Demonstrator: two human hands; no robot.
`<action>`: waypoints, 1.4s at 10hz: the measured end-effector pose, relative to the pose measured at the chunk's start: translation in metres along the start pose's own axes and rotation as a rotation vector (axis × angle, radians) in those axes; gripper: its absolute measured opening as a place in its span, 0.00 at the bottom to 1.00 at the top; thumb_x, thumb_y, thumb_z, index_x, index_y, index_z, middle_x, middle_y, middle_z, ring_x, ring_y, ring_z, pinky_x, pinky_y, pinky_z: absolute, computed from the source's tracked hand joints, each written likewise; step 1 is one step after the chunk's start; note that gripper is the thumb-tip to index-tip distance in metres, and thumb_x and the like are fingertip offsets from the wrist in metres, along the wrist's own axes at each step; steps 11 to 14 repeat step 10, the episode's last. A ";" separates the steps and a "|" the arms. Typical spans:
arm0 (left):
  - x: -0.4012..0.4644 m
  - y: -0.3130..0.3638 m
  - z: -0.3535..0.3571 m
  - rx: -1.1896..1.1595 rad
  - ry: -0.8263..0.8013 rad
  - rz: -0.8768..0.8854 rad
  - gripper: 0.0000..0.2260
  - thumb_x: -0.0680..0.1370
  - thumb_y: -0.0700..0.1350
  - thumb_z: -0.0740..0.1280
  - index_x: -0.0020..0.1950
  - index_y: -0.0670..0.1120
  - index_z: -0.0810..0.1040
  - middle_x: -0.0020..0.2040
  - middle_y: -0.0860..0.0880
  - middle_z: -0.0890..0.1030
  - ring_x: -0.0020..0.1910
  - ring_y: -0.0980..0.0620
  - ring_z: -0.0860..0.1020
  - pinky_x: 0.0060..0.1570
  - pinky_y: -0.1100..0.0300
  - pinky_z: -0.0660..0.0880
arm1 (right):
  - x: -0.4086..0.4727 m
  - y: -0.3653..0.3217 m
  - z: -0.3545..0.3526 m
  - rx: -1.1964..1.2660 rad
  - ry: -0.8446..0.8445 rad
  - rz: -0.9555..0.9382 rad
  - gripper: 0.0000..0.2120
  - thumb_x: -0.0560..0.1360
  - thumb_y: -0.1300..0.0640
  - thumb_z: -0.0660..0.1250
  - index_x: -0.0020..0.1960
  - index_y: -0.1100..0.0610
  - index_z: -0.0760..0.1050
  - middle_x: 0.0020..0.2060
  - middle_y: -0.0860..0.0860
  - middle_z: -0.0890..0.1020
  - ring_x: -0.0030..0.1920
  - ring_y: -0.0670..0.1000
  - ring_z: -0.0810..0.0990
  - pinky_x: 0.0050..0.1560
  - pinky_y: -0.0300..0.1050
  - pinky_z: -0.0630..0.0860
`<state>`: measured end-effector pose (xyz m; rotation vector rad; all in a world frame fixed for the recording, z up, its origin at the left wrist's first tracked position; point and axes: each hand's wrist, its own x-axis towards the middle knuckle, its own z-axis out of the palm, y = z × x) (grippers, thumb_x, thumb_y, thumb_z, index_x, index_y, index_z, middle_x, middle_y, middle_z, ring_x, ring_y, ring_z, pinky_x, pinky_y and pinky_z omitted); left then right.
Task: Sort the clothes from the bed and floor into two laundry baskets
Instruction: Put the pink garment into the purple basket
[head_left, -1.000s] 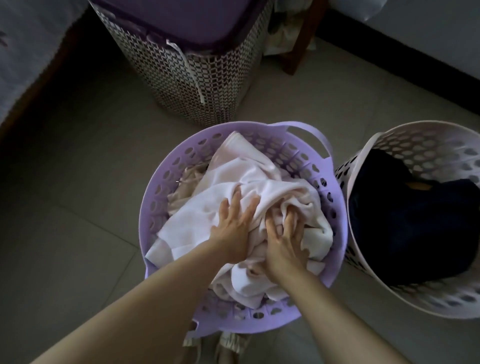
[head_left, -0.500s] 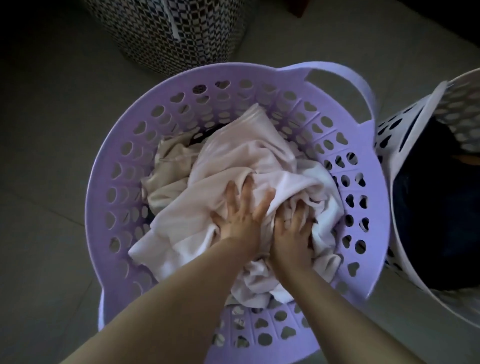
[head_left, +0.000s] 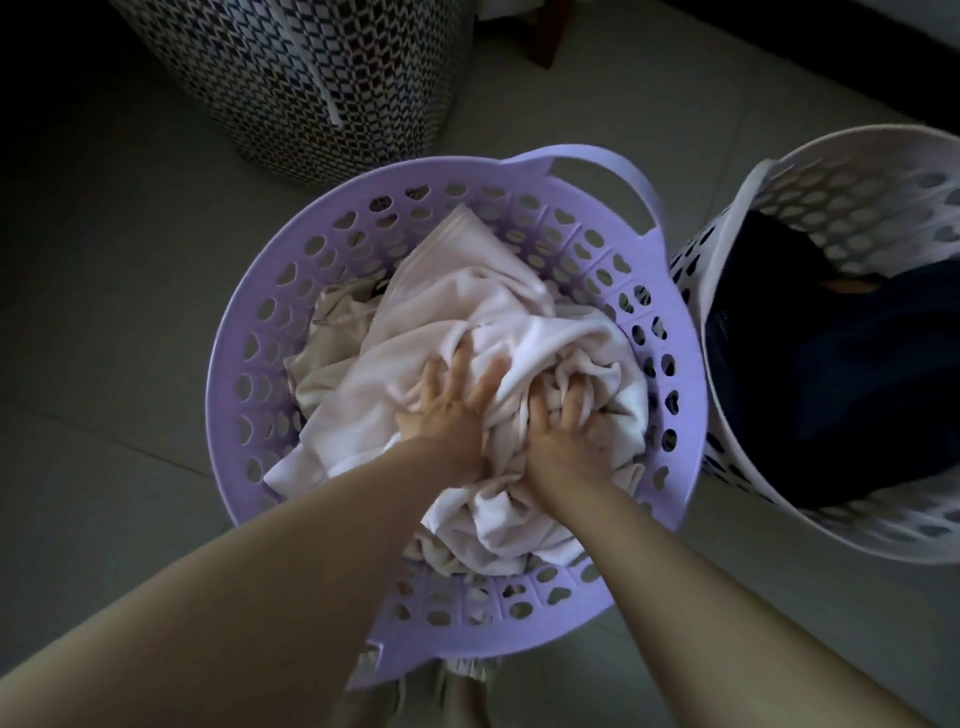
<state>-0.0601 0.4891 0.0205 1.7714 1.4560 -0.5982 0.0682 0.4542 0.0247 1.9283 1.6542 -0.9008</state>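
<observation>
A purple perforated laundry basket (head_left: 244, 395) stands on the floor in the middle of the head view. It holds pale pink and white clothes (head_left: 457, 322) and a cream garment (head_left: 332, 332) at their left. My left hand (head_left: 447, 410) lies flat on the pile with fingers spread. Beside it, my right hand (head_left: 566, 436) presses down with its fingers sunk into the folds of the cloth. To the right a white perforated basket (head_left: 852, 182) holds dark navy clothes (head_left: 831, 374).
A tall hamper (head_left: 311, 88) with a black-and-white woven pattern stands just behind the purple basket. A brown furniture leg (head_left: 550, 31) shows at the top. Pale floor tiles (head_left: 104, 364) spread to the left. Cream trouser cuffs (head_left: 467, 670) sit below the basket.
Both hands stay pressed on the pale clothes, which sit deeper in the purple basket. The camera has come closer and lower since a second ago, then shifted slightly.
</observation>
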 end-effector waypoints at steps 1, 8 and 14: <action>-0.023 -0.001 -0.019 -0.011 -0.017 0.018 0.51 0.69 0.56 0.73 0.73 0.65 0.33 0.73 0.56 0.25 0.77 0.40 0.40 0.67 0.38 0.63 | -0.027 -0.005 -0.029 0.121 -0.044 0.032 0.55 0.67 0.42 0.72 0.77 0.50 0.36 0.74 0.58 0.35 0.74 0.64 0.46 0.68 0.60 0.63; -0.248 0.010 -0.166 -0.036 0.112 -0.102 0.45 0.73 0.61 0.67 0.77 0.55 0.39 0.79 0.49 0.45 0.78 0.46 0.45 0.73 0.41 0.52 | -0.228 -0.069 -0.197 0.070 0.104 -0.111 0.38 0.76 0.49 0.64 0.77 0.53 0.46 0.74 0.59 0.53 0.74 0.59 0.52 0.70 0.51 0.60; -0.306 0.022 -0.197 -0.096 0.244 -0.162 0.44 0.73 0.60 0.67 0.77 0.55 0.39 0.77 0.50 0.53 0.77 0.46 0.50 0.71 0.40 0.55 | -0.270 -0.074 -0.240 0.018 0.175 -0.182 0.37 0.75 0.52 0.65 0.76 0.54 0.48 0.74 0.58 0.53 0.74 0.59 0.54 0.69 0.52 0.62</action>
